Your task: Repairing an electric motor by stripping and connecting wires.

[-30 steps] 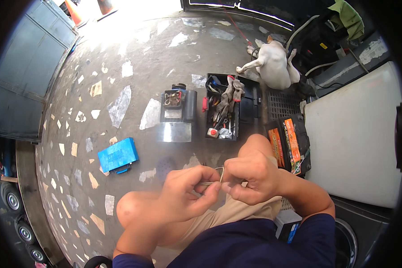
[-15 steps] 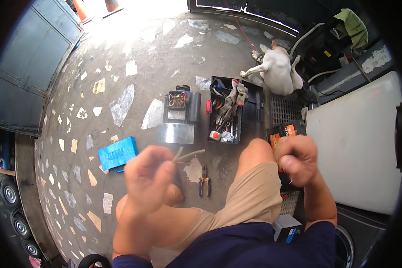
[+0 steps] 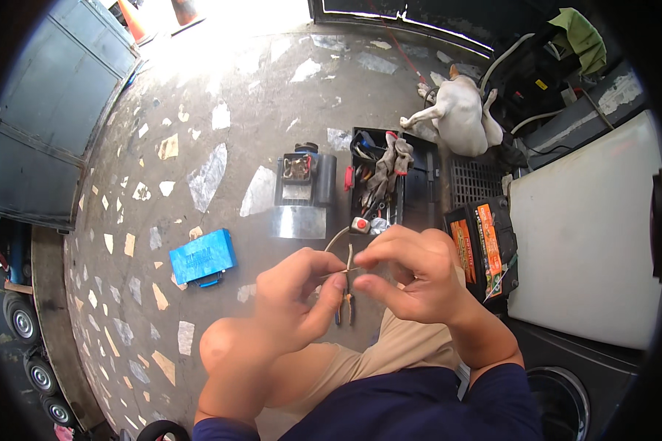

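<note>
Holding wire [image 3: 350, 254] in left hand [image 3: 293, 292], above pliers [image 3: 351, 312].
Pinching between left thumb and forefinger; holding right hand [image 3: 421, 273] just beside wire, with thumb and forefinger parted; unable to tell contact. Located on near side of toolbox [image 3: 424, 176].

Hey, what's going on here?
A person is working a pale cord with bare hands. The left hand pinches it; the right hand's thumb and forefinger stand slightly apart beside it, and whether they touch it is unclear. Orange-and-blue tool handles show just below the hands. Ahead on the floor are a motor-like unit and an open black toolbox.
</note>
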Motion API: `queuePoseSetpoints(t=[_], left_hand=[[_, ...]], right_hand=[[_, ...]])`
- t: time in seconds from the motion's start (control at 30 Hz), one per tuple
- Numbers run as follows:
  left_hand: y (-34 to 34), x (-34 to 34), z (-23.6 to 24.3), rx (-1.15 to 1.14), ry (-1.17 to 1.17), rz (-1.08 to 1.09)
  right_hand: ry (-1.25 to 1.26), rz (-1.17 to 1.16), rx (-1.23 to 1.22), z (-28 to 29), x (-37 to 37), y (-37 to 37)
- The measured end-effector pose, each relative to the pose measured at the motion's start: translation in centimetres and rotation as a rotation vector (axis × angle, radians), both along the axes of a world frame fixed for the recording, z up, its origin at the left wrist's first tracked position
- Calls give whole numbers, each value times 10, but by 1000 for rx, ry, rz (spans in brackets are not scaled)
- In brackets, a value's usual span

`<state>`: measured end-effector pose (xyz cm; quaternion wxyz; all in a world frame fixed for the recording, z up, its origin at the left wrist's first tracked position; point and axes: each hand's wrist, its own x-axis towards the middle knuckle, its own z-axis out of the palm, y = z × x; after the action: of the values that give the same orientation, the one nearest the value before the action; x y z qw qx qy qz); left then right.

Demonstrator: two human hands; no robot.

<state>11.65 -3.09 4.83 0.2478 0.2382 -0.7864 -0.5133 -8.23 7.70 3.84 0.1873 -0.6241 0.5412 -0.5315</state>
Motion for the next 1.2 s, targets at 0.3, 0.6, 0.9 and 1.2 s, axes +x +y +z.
queuePoseSetpoints(t=[0.3, 0.6, 0.9, 1.2], left_hand=[[-9, 12, -6, -39, 40, 104], [-8, 10, -15, 39, 97, 63], [3, 9, -8, 447, 192, 49], [5, 8, -4, 537, 104, -76]], right_hand=[[-48, -194, 64, 6, -5, 8], [25, -60, 296, 3, -5, 12], [-122, -80, 36, 6, 18, -4], [10, -19, 31, 16, 6, -9]])
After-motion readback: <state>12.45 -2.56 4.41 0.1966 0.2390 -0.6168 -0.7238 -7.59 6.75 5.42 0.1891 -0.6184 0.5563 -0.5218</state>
